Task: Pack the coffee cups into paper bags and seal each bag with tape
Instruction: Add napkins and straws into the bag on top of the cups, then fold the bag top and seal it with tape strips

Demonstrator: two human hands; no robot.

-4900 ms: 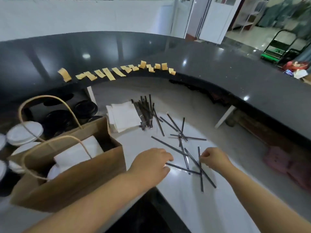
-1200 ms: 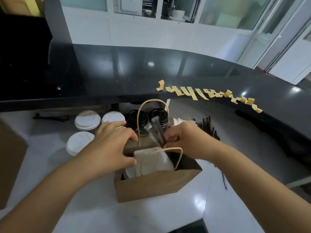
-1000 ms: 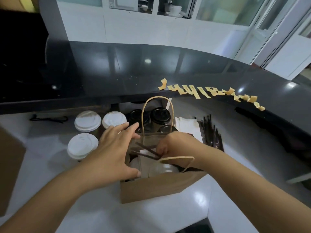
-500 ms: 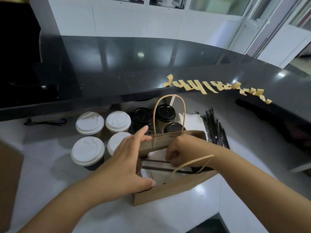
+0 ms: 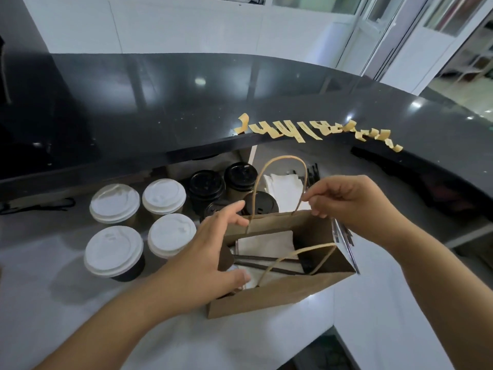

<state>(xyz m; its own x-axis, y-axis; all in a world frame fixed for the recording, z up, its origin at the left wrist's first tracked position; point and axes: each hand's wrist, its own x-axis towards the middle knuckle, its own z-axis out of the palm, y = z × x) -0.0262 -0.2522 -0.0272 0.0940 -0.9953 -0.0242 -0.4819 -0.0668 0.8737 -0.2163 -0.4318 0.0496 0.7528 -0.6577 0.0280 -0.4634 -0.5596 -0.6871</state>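
A brown paper bag stands open on the white counter. Inside lie a white napkin and dark straws on top of the packed cups. My left hand grips the bag's left edge, thumb on the near wall and fingers at the far wall. My right hand pinches the far handle at the bag's right top edge. Several white-lidded cups and black-lidded cups stand to the left and behind the bag. Yellow tape strips hang along the dark upper counter's edge.
The dark raised counter curves behind and to the right. A stack of white napkins and dark straws lie behind the bag. The white counter ends in a front edge near the bottom right.
My right hand left the straws inside the bag, came out and took the far handle. My left hand stays on the bag's left edge.
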